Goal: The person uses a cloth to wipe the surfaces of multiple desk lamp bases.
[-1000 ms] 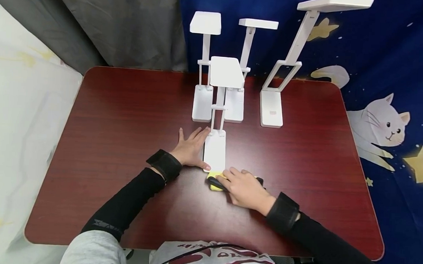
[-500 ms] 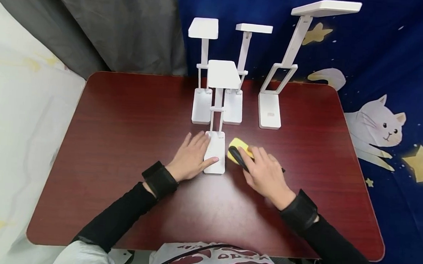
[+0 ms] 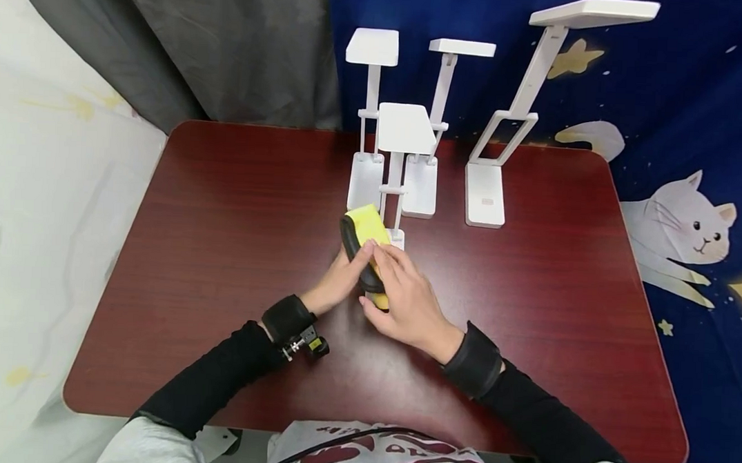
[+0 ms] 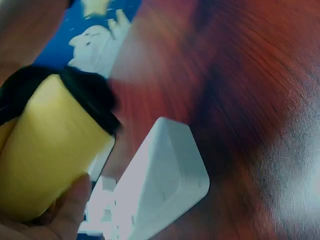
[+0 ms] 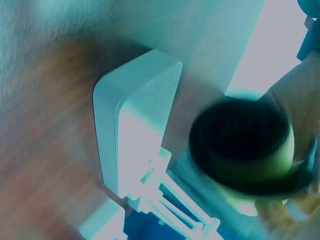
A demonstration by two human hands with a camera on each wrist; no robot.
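Note:
A yellow piece with a thick black edge (image 3: 371, 226), its exact kind unclear, is held up in front of the nearest white desk lamp (image 3: 407, 126). My left hand (image 3: 336, 282) grips its left side with the thumb over it. My right hand (image 3: 413, 304) pinches it from the right. In the left wrist view the yellow face (image 4: 55, 145) bulges in a curve below the black edge. The right wrist view shows the black edge (image 5: 240, 135) as a blurred ring. Most of the lamp's base (image 5: 142, 115) is hidden behind the hands in the head view.
Two more white lamps (image 3: 371, 46) (image 3: 462, 47) stand close behind the nearest one. A taller lamp (image 3: 484, 195) is further right at the back. The reddish-brown table (image 3: 241, 205) meets a grey curtain (image 3: 248, 53) and a blue curtain (image 3: 676, 86).
My right hand has lifted the yellow and black piece from the table to the left. My left hand has left the lamp base and taken hold of the piece too.

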